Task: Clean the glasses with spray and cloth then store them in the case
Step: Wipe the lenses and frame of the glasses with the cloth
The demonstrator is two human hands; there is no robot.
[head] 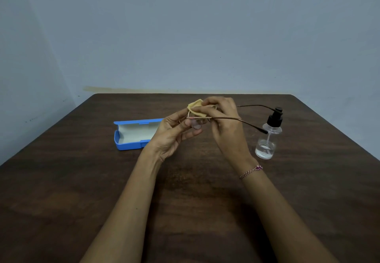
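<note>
Over the near surface (185,201), left grip (170,133) is pinching the glasses (196,124), right grip (224,122) is pinching the cloth (197,106) onto 1 lens — hard pressure risking bent temples or a drop.

The case (133,134) is lying open on the table (185,201), left of centre. The spray bottle (267,139) is standing upright well to its right. Between them, above the table, the left hand (172,135) is holding the glasses (196,124) on the case's side. The right hand (224,122) is pinching the cloth (196,106) against the glasses' far part. The temples are reaching right, toward the bottle.
</note>
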